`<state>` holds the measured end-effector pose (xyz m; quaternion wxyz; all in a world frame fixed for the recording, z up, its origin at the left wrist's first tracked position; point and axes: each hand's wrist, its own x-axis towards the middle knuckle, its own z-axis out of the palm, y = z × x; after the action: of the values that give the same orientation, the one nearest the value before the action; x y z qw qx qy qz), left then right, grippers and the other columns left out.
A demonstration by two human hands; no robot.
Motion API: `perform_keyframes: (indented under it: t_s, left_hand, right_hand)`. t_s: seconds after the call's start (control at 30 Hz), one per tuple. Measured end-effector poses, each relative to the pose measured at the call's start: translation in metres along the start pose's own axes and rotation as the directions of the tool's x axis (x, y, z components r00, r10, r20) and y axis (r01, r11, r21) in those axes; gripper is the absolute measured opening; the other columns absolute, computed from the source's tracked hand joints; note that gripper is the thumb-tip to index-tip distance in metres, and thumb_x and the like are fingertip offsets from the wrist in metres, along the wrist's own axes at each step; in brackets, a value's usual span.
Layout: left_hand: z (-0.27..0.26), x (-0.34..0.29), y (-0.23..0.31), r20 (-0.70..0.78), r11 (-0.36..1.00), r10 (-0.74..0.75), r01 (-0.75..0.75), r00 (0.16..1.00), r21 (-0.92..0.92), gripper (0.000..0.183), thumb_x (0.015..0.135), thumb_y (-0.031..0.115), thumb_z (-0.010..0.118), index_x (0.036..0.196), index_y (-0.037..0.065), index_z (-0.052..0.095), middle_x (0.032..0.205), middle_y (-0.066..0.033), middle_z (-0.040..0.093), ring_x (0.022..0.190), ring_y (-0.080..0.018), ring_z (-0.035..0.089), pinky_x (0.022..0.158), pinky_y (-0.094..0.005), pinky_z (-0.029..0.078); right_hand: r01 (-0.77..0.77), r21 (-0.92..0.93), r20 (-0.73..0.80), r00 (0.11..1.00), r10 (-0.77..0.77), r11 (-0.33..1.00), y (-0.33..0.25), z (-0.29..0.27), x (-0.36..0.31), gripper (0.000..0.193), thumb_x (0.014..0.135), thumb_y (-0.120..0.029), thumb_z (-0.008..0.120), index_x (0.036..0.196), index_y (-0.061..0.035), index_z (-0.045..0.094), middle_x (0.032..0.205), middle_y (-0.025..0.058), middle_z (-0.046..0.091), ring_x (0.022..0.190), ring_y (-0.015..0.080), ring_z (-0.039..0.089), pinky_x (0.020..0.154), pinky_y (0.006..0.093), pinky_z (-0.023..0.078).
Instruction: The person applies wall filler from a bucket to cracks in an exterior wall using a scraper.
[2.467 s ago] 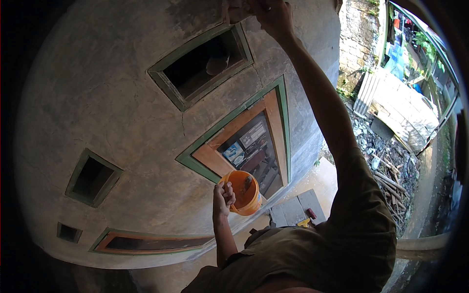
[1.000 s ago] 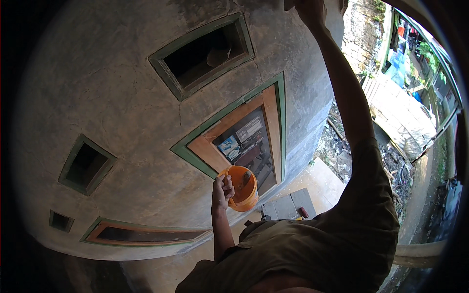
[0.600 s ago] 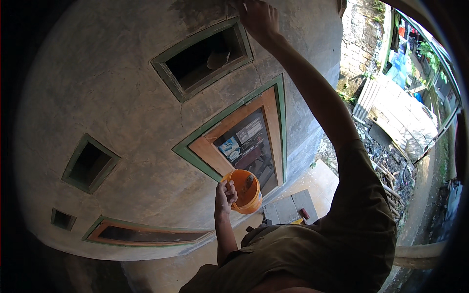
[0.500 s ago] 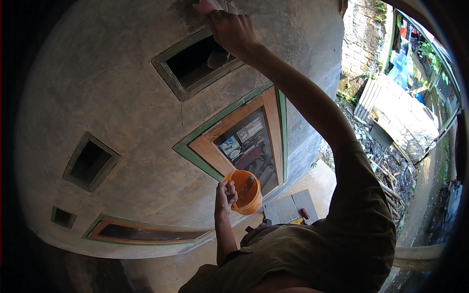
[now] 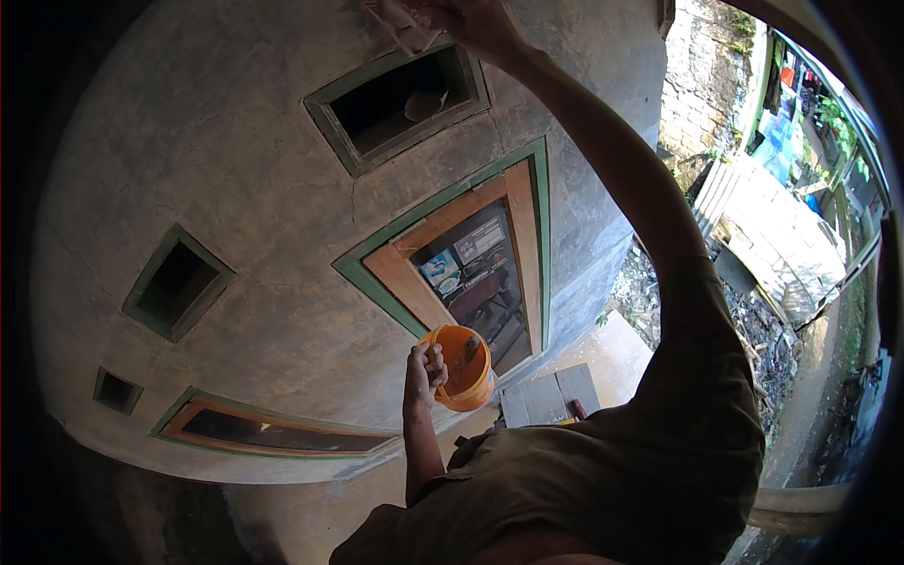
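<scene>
My left hand (image 5: 426, 375) is closed on the rim of an orange bucket (image 5: 476, 394), which hangs tilted in front of my body. A small greyish object (image 5: 471, 347) leans inside the bucket; its kind is unclear. My right arm stretches far up to the grey plastered wall (image 5: 254, 141). There my right hand (image 5: 482, 26) is closed on a crumpled pale pink sheet (image 5: 407, 23), cloth-like or plastic, against the wall above a green-framed vent opening (image 5: 341, 149). The top edge of the picture cuts off part of this hand and sheet.
Beneath the vent is a wooden window (image 5: 521, 202) with a green frame. More green-framed openings (image 5: 151, 325) lie to the left. Below me stands a grey board surface (image 5: 541, 403) with a red-handled tool (image 5: 576, 409). Rubble and corrugated sheets (image 5: 782, 235) lie at right.
My right hand has moved up and to the right along the wall with the pink sheet. The bucket stays in my left hand, slightly shifted left in the picture.
</scene>
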<state>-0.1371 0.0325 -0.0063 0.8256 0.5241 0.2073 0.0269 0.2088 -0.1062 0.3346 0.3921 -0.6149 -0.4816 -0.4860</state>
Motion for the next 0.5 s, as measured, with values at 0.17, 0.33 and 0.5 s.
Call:
perform_keyframes:
  t_s: [0.17, 0.33, 0.5]
  left_hand:
    - [-0.006, -0.007, 0.001, -0.040, 0.999, 0.044, -0.044, 0.998, -0.009, 0.032, 0.092, 0.037, 0.031, 0.077, 0.013, 0.044, 0.050, 0.0061, 0.024, 0.034, -0.0074, 0.022, 0.036, -0.0223, 0.020]
    - [-0.011, -0.007, 0.004, -0.027, 0.999, 0.045, -0.045, 0.999, -0.027, 0.031, 0.091, 0.036, 0.033, 0.077, 0.011, 0.045, 0.050, 0.0059, 0.024, 0.035, -0.0073, 0.024, 0.036, -0.0224, 0.020]
    - [-0.008, 0.002, 0.011, -0.016, 0.999, 0.040, -0.040, 0.999, -0.027, 0.031, 0.090, 0.035, 0.035, 0.077, 0.009, 0.046, 0.050, 0.0057, 0.025, 0.036, -0.0071, 0.025, 0.036, -0.0221, 0.021]
  right_hand:
    - [-0.204, 0.181, -0.162, 0.959, 0.233, 0.962, 0.063, -0.064, -0.001, 0.017, 0.086, -0.006, 0.053, 0.098, -0.0031, 0.064, 0.087, 0.0066, 0.066, 0.065, 0.0103, 0.057, 0.058, 0.0254, 0.046]
    - [-0.389, -0.390, -0.362, 0.898, 0.249, 0.834, 0.082, -0.099, 0.010, 0.040, 0.089, -0.036, 0.045, 0.067, -0.0089, 0.064, 0.052, 0.0124, 0.056, 0.047, 0.0282, 0.056, 0.046, 0.0392, 0.042]
    - [-0.465, -0.571, -0.255, 0.884, 0.392, 0.676, 0.062, -0.052, -0.003, 0.026, 0.087, -0.033, 0.050, 0.095, -0.0131, 0.065, 0.086, 0.0153, 0.065, 0.076, 0.0350, 0.062, 0.068, 0.0458, 0.049]
